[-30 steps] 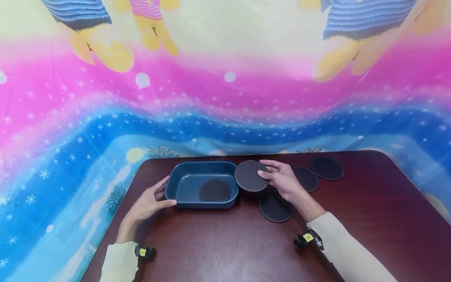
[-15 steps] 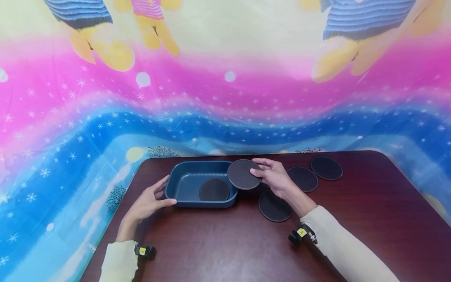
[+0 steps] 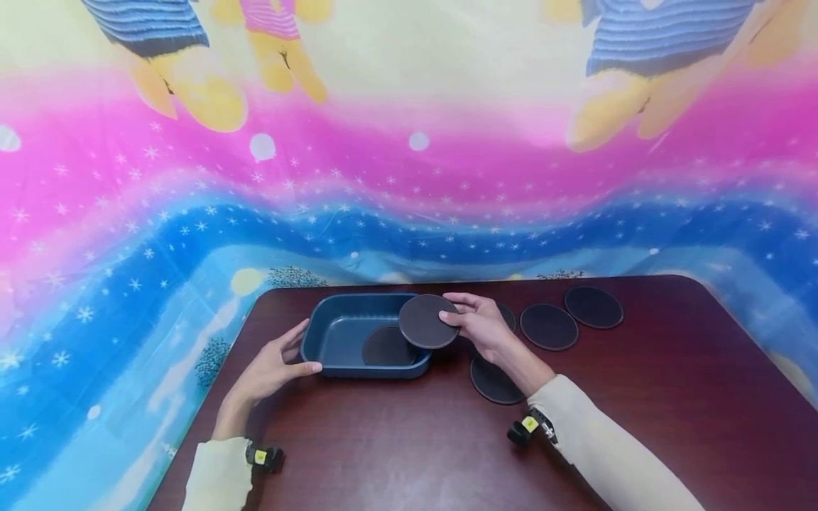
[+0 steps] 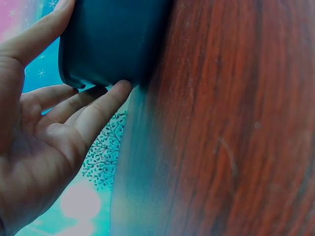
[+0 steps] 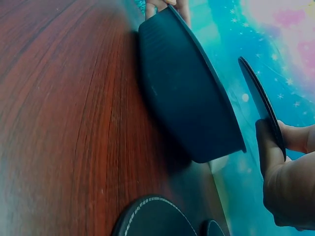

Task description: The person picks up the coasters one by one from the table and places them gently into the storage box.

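Note:
My right hand [image 3: 482, 330] pinches a round dark coaster [image 3: 423, 321] between thumb and fingers, above the right end of a blue rectangular dish [image 3: 373, 371]. In the right wrist view, that coaster [image 5: 261, 96] is seen edge-on, apart from the dish rim. Inside the dish, at its right side, lies another coaster [image 3: 383, 346], partly hidden by the raised one. My left hand [image 3: 268, 365] holds the dish's left end, thumb at the front corner and fingers along the side wall. The left wrist view has the fingertips touching the dish wall [image 4: 110, 42].
Several more coasters lie on the brown table [image 3: 396, 440] to the right: a near coaster [image 3: 495, 383] and one behind my hand are partly covered, while a middle coaster [image 3: 548, 328] and a far coaster [image 3: 593, 307] show fully. A printed cloth [image 3: 409, 184] hangs behind the table.
My right hand has moved left with the coaster, from beside the dish to over its right end. A coaster behind that hand has come into view. The left hand and dish stay put.

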Demonstrator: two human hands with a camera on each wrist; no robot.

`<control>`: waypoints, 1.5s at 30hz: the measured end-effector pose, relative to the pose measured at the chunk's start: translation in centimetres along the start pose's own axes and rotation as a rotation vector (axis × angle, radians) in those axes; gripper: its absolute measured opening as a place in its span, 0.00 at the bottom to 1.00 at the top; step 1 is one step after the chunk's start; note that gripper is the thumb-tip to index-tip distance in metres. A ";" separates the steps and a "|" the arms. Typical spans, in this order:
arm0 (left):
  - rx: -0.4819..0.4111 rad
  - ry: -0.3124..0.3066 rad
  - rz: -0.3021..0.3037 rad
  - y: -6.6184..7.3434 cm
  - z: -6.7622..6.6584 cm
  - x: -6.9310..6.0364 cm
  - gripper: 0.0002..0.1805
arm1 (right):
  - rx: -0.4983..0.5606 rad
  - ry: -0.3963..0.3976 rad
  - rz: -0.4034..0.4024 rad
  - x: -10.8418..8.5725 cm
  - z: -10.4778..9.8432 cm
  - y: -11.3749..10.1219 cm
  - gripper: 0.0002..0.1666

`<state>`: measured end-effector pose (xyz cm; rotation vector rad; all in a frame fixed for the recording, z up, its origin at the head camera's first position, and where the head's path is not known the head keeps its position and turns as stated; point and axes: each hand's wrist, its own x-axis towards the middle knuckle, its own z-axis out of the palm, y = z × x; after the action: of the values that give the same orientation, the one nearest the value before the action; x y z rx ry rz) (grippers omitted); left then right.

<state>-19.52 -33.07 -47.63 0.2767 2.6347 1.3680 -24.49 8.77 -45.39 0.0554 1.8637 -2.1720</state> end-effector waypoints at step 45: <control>0.002 0.002 -0.004 0.0 -0.1 0.1 0.57 | -0.128 -0.026 -0.006 1.6 4.8 0.0 0.28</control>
<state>-19.66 -33.14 -47.62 0.2704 2.6377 1.3650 -25.36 3.79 -44.90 -0.0045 1.9859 -2.0419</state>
